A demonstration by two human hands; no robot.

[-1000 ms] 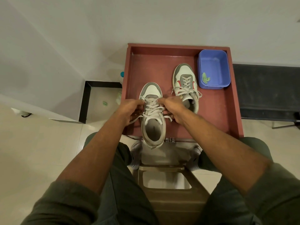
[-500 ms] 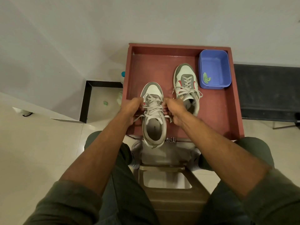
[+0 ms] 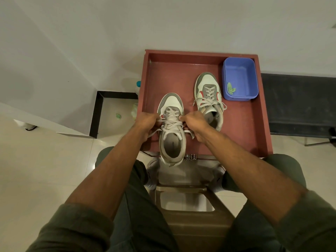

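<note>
Pinching the laces [image 3: 171,122] of the near shoe [image 3: 172,145] tight with left hand [image 3: 148,122] and right hand [image 3: 195,124], down at 6 o'clock on the red tray [image 3: 241,128]. Could drag it off the edge tbh if yanking too hard.

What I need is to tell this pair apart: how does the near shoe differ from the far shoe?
The near shoe sits between the left hand and right hand, which pinch its laces; the far shoe is untouched. The near shoe's heel overhangs the front edge of the tray; the far shoe lies wholly inside, beside the blue tub. Both are grey and white.
</note>
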